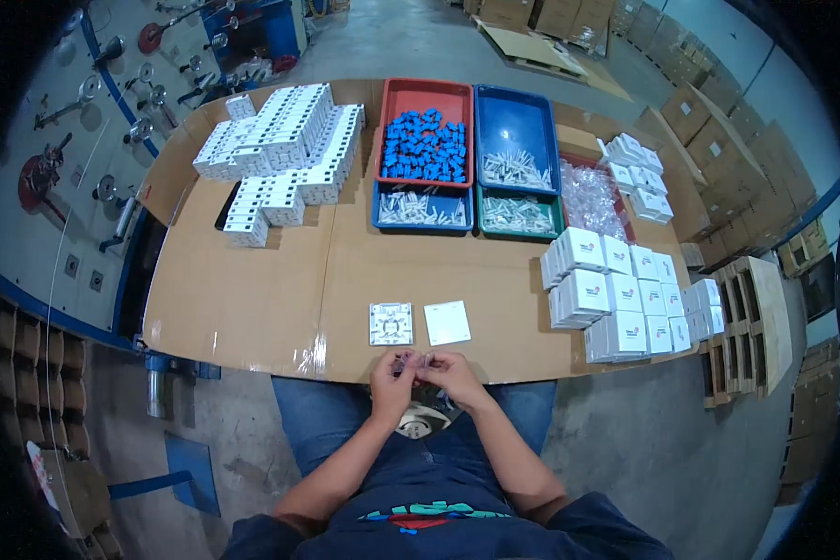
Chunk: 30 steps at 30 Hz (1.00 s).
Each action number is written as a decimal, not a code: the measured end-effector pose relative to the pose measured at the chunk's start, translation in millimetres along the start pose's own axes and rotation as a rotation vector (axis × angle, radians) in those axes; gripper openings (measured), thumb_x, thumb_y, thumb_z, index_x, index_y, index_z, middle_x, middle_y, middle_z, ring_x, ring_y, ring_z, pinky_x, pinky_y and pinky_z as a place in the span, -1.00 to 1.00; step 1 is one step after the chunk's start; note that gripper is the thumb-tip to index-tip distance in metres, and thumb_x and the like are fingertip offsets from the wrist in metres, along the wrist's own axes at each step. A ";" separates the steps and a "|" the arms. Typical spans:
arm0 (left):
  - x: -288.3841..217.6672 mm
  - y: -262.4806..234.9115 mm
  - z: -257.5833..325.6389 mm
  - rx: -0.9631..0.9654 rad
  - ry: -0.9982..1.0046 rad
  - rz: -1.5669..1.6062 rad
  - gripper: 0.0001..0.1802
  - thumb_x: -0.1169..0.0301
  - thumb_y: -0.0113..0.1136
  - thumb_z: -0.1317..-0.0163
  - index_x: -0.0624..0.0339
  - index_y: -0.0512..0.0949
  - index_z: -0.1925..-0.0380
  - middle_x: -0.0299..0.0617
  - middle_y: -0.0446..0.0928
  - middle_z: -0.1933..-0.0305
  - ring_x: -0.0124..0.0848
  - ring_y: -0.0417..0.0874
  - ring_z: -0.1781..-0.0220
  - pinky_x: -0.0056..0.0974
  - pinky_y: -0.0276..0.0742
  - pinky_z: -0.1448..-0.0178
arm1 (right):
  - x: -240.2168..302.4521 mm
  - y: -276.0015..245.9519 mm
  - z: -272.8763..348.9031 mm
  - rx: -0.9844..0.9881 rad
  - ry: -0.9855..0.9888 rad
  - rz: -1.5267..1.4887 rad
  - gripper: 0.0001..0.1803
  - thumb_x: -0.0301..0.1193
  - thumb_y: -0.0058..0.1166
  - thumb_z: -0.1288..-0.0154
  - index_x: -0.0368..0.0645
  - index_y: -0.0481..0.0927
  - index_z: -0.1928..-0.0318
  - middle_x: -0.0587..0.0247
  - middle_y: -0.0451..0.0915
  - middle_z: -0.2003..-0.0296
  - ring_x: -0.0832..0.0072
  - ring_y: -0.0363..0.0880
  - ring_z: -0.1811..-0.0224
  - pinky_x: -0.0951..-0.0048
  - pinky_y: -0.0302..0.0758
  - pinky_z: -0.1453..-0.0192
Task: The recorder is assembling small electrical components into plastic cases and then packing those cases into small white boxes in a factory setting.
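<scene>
Two hands (425, 373) on one small clear bag (413, 360); two white plates (418, 323) beside.

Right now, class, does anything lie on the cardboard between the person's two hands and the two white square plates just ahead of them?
Nothing visible does. The left hand and right hand pinch a small clear item at the near table edge; bare cardboard separates them from the socket plate and the plain plate.

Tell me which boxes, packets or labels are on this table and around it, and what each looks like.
Small white cartons: stacked at the table's right edge, each with a small red and blue mark.
More white cartons: far right corner, heaped.
Clear plastic packets: in a red tray beside them.
Brown cardboard boxes: stacked along the right wall.
No screens or signs show.
</scene>
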State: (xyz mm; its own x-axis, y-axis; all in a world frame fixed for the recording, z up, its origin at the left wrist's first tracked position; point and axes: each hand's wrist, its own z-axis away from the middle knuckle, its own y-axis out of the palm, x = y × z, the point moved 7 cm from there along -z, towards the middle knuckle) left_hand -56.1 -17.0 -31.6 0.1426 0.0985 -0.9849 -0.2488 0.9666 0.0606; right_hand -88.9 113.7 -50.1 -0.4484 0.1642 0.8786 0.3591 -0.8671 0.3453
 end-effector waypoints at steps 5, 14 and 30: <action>3.2 -12.8 -12.6 -0.057 -0.009 0.130 -0.87 0.44 0.27 -0.47 0.30 0.63 0.12 -0.29 0.64 0.32 -0.62 0.58 0.40 -0.48 0.49 0.34 | -3.4 -3.1 -8.1 0.117 0.110 -0.071 -0.74 -0.35 0.13 -0.56 -0.32 0.66 -0.01 0.19 0.72 0.18 0.46 0.71 0.16 0.44 0.66 0.05; -19.1 -40.7 -20.2 -0.170 0.186 -0.022 -0.86 0.52 0.32 -0.39 0.31 0.66 0.10 -0.27 0.64 0.28 -0.60 0.61 0.29 -0.46 0.51 0.24 | 19.2 -2.2 -7.0 0.027 0.026 -0.100 -0.66 -0.33 0.15 -0.55 -0.26 0.64 -0.18 0.14 0.73 0.15 0.48 0.71 0.18 0.44 0.70 0.14; -1.0 -30.4 -29.9 -0.136 0.183 -0.008 -0.88 0.50 0.35 -0.36 0.27 0.67 0.14 -0.34 0.60 0.39 -0.60 0.57 0.39 -0.45 0.49 0.35 | 2.3 -12.0 -15.5 0.016 0.106 -0.027 -0.81 -0.40 0.14 -0.55 -0.26 0.65 0.00 0.26 0.67 0.31 0.56 0.68 0.34 0.52 0.67 0.33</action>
State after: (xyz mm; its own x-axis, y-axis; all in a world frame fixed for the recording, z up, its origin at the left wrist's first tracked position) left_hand -77.3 -53.5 -37.3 -0.0285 0.0345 -0.9990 -0.3768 0.9253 0.0427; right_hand -106.9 117.2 -57.4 -0.5420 0.1356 0.8293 0.3588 -0.8551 0.3743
